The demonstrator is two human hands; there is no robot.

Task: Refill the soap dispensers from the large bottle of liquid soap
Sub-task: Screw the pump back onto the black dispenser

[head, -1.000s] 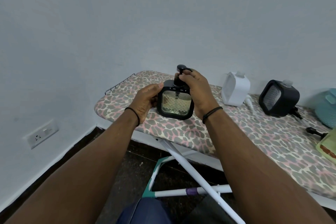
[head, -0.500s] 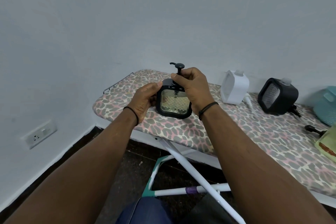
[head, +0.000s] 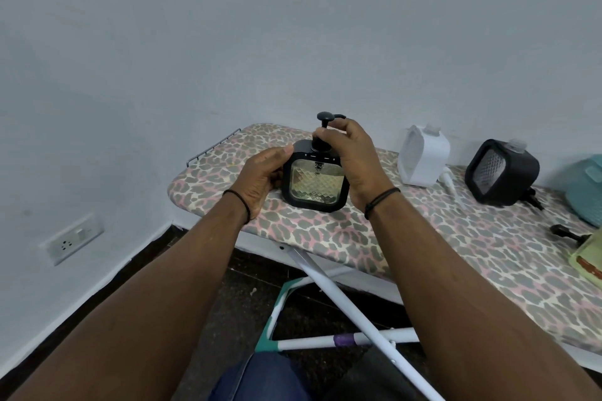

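A black square soap dispenser with a clear textured window stands on the ironing board. My left hand grips its left side. My right hand pinches the collar of its black pump, which sticks up above the body. Further right stand a white dispenser and a second black dispenser, both without pumps. A pale green bottle lies at the right edge, partly cut off.
A loose white pump lies by the white dispenser and a black one by the green bottle. A teal object sits far right. The wall runs close behind the board; a socket is at lower left.
The pump head has risen higher above the dispenser body, and my right hand has shifted its grip around the collar. My left hand has kept holding the body.
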